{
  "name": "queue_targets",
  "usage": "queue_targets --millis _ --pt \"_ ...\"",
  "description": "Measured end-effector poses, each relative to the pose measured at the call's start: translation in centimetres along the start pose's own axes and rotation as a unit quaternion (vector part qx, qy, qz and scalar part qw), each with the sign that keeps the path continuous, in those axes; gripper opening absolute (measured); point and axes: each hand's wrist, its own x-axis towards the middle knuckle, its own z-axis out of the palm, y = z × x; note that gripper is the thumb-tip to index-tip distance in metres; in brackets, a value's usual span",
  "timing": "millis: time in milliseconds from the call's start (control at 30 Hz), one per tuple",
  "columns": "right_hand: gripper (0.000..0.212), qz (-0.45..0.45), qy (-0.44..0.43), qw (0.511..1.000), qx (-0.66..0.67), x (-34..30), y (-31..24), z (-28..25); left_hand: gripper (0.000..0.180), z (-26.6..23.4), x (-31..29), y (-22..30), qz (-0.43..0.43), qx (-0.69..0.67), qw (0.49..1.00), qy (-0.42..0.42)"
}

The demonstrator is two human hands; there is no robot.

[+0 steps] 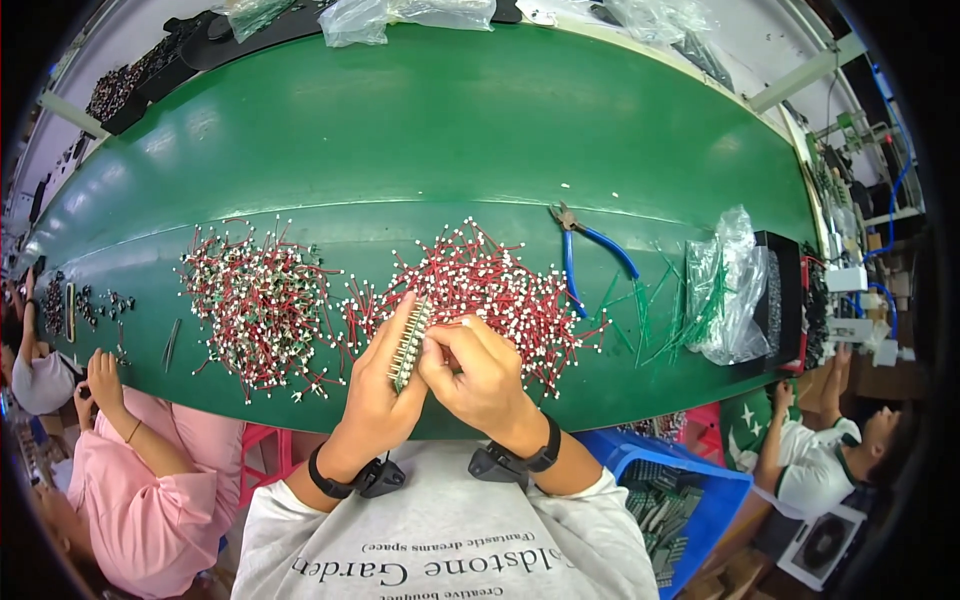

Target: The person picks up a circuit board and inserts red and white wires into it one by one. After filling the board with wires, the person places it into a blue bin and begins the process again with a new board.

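Observation:
A narrow green circuit board strip (409,345) with a row of small pale metal parts stands tilted in my left hand (372,395), gripped between fingers and thumb. Close against the strip's right edge, my right hand (482,372) is closed in a pinch; its fingertips hide whatever is between them. Just beyond both hands lies a pile of short red wires with white connectors (480,290). To the left is another heap of red wires joined to small boards (260,310).
Blue-handled cutters (600,245) and loose green strips (650,310) lie right of the piles, beside a clear plastic bag (735,300) and a black tray (780,260). A blue bin (720,490) of board strips stands at lower right. Co-workers sit on both sides.

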Motion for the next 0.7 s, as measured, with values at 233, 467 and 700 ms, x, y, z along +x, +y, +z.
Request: queue_targets --millis 233,467,700 --pt "0.018 -0.088 -0.048 0.990 -0.101 0.9 -1.2 0.0 0.068 -1.5 -0.4 0.6 0.037 0.062 0.997 -0.024" --pt "0.016 -0.028 -0.062 0.996 -0.049 0.6 -2.3 0.1 0.067 -2.6 -1.1 0.1 0.035 0.022 0.999 -0.023" --pt "0.012 -0.011 -0.079 0.991 -0.107 0.8 -3.8 0.9 0.071 -3.8 -1.8 -0.7 0.037 0.008 0.999 -0.031"
